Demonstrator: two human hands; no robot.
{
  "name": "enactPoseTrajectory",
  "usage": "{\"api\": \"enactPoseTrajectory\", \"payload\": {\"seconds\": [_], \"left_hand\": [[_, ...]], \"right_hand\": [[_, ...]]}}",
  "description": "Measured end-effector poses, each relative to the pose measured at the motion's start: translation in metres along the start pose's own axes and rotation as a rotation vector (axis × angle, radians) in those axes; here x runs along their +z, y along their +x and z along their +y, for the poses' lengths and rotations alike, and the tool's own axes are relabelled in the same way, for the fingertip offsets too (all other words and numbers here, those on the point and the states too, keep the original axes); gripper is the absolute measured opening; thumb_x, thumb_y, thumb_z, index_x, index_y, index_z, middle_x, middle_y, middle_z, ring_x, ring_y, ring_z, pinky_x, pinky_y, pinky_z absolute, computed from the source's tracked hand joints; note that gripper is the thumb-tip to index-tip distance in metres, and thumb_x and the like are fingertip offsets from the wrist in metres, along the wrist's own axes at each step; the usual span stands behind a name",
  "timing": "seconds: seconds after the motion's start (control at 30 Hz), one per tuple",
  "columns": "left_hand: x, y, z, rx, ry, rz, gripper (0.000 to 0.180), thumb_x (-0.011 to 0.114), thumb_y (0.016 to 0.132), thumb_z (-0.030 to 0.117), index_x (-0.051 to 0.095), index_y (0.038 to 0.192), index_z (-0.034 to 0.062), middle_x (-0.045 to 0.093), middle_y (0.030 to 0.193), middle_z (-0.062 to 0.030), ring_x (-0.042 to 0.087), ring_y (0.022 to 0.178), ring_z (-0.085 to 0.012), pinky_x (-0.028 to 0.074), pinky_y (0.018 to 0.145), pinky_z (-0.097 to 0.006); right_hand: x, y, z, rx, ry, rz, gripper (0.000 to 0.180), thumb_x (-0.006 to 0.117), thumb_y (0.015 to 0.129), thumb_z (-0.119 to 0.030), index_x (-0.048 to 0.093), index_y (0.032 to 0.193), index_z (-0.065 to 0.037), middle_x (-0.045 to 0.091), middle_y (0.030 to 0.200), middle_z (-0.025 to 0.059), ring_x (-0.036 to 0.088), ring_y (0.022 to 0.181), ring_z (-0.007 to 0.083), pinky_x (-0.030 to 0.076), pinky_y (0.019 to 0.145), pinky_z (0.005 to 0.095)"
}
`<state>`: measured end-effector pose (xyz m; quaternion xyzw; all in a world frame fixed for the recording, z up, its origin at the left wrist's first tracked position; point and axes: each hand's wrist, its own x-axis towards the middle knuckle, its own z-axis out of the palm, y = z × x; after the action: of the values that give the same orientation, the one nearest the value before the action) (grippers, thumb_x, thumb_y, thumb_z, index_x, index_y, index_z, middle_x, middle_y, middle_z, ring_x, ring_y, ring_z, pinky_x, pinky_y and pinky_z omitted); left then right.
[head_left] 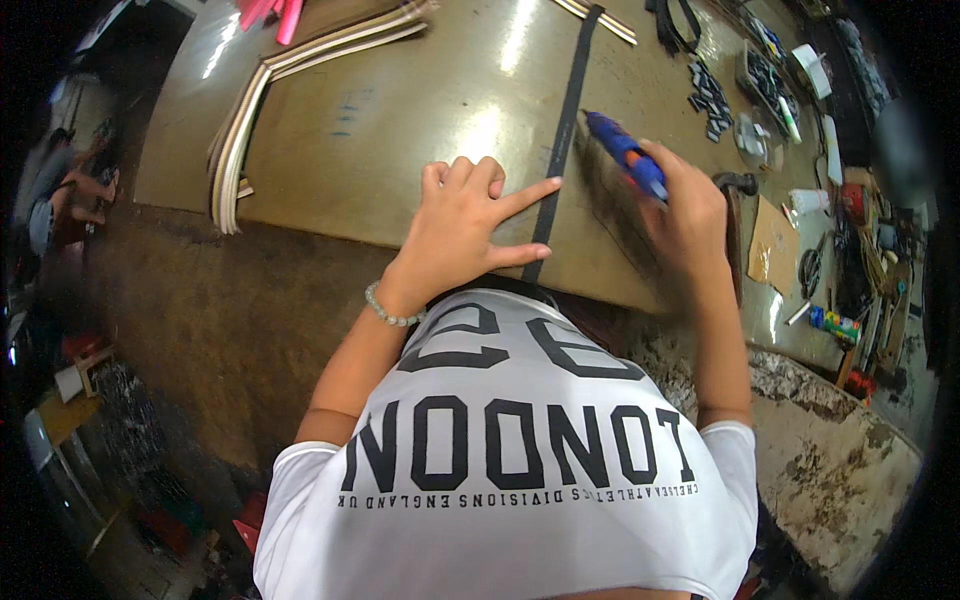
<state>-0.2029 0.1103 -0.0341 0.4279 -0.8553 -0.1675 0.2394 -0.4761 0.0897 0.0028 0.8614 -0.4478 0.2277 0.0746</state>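
Observation:
A long black strap (566,120) lies across the table, running from the far side to the edge in front of me. My left hand (456,215) rests on it, with the stretched index fingertip and thumb tip pressing it down a little apart; the other fingers are curled. My right hand (690,205) grips a blue glue gun (625,150) with an orange part on its body. Its dark nozzle points away to the upper left, just right of the strap. The trigger is hidden by my fingers.
The olive-brown table (370,140) has a bundle of bent strips (250,110) at its left and pink pieces (283,15) beyond. At the right are small black pieces (710,100), a plastic bin (765,75), a brown cardboard piece (773,245) and a clamp (738,182).

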Motion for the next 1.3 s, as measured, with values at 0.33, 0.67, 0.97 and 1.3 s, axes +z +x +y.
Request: {"api": "enactPoseTrajectory", "payload": {"seconds": [0.33,0.67,0.97,1.3], "left_hand": [[-0.09,0.003,-0.114,-0.508,-0.125,0.89,0.029,0.067,0.094,0.03,0.073,0.105,0.0041,0.063,0.071,-0.0078,0.059,0.07,-0.012,0.048,0.066,-0.03],[-0.106,0.008,-0.208,-0.907,0.436,0.508,0.044,0.069,0.085,0.047,0.073,0.112,0.012,0.065,0.111,-0.0161,0.064,0.102,-0.037,0.052,0.088,-0.047],[-0.145,0.028,-0.126,-0.402,0.238,0.71,0.026,0.068,0.09,0.027,0.074,0.104,0.0058,0.074,0.09,-0.0151,0.072,0.084,-0.0298,0.054,0.076,-0.037],[-0.13,0.077,0.049,0.383,-0.189,0.389,0.013,0.075,0.085,0.018,0.073,0.095,0.0083,0.067,0.07,-0.0089,0.062,0.056,-0.0147,0.046,0.051,-0.028]], "right_hand": [[-0.051,-0.18,0.108,1.222,-0.205,0.33,0.064,0.053,0.1,-0.049,0.046,0.126,0.009,0.059,0.117,0.0308,0.059,0.104,0.0424,0.046,0.092,0.0457],[-0.115,-0.125,0.028,1.331,0.136,-0.178,0.057,0.052,0.1,-0.05,0.062,0.117,0.004,0.066,0.089,0.0118,0.063,0.076,0.0173,0.05,0.069,0.0312],[-0.075,-0.022,-0.033,0.739,0.33,0.092,0.034,0.062,0.099,-0.022,0.062,0.124,0.002,0.068,0.113,0.0145,0.062,0.103,0.017,0.049,0.091,0.0309],[-0.044,0.061,-0.078,0.333,0.66,0.548,0.03,0.07,0.093,-0.018,0.063,0.115,0.001,0.066,0.111,0.0103,0.063,0.101,0.0185,0.047,0.091,0.0292]]}}
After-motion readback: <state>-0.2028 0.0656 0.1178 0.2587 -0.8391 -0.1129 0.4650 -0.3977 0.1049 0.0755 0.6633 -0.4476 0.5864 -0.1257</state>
